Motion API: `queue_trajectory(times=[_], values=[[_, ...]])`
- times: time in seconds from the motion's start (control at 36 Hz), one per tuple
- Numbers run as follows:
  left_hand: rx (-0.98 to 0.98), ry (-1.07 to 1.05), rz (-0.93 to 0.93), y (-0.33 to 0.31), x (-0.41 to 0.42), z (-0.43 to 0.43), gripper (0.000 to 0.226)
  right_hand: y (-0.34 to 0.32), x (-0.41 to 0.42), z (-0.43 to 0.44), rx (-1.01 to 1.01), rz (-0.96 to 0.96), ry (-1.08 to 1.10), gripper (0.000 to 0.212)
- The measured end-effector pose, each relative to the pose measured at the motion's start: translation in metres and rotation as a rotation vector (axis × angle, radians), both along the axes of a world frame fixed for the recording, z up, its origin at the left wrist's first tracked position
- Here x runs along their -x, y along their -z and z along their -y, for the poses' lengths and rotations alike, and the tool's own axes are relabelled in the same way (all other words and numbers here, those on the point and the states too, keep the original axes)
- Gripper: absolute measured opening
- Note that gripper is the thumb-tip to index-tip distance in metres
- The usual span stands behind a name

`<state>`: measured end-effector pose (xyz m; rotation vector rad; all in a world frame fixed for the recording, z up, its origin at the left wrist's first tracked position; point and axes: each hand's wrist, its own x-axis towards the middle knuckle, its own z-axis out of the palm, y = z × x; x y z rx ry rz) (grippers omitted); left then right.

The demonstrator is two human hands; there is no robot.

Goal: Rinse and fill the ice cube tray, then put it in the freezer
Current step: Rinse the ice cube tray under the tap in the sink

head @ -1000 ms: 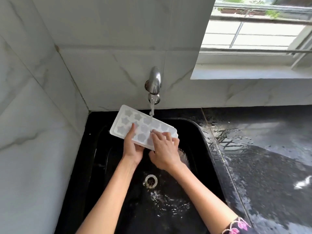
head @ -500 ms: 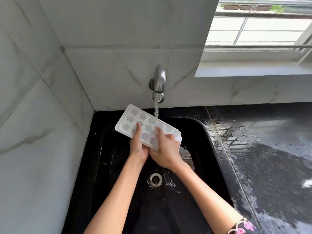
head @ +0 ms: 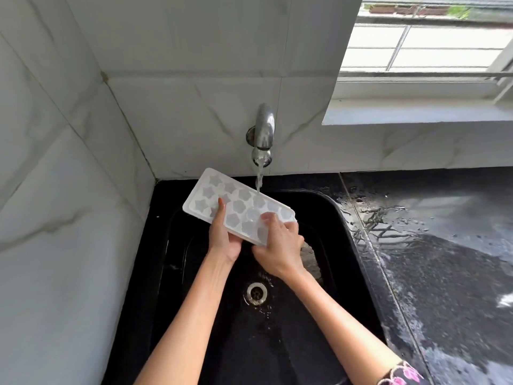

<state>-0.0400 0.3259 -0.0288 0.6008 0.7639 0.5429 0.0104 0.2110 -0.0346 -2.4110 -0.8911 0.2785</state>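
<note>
A white ice cube tray (head: 222,195) with star-shaped cells is held tilted over the black sink (head: 330,218), under the wall tap (head: 263,132). A thin stream of water (head: 259,179) falls from the tap onto the tray's upper long edge. My left hand (head: 223,236) grips the tray's near long edge, thumb lying on top across the cells. My right hand (head: 279,244) holds the tray's right end, its fingers curled over the cells there. The tray's right near corner is hidden under that hand.
The sink drain (head: 256,293) lies below my hands, with water on the basin floor. A wet black counter (head: 444,259) stretches to the right. Marble-tiled walls close in on the left and behind. A window ledge (head: 416,113) is up right.
The tray stays under the running water. My right hand's fingers have shifted a little over the cells at the tray's right end. The camera has moved slightly.
</note>
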Motion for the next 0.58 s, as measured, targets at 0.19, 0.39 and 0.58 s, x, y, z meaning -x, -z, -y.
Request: queue_trajectory(times=[0.19,0.39,0.58], values=[[-0.023,0.058,-0.009,0.004,0.004,-0.011,0.055,-0.009,-0.024,0.021,0.176,0.361,-0.290,0.063],[-0.037,0.059,0.012,0.003,0.006,-0.016,0.048,0.003,-0.008,0.021,0.094,0.130,-0.279,0.077],[-0.006,0.010,-0.012,0.012,0.010,-0.027,0.052,0.002,-0.022,0.043,0.129,0.403,-0.269,0.063]])
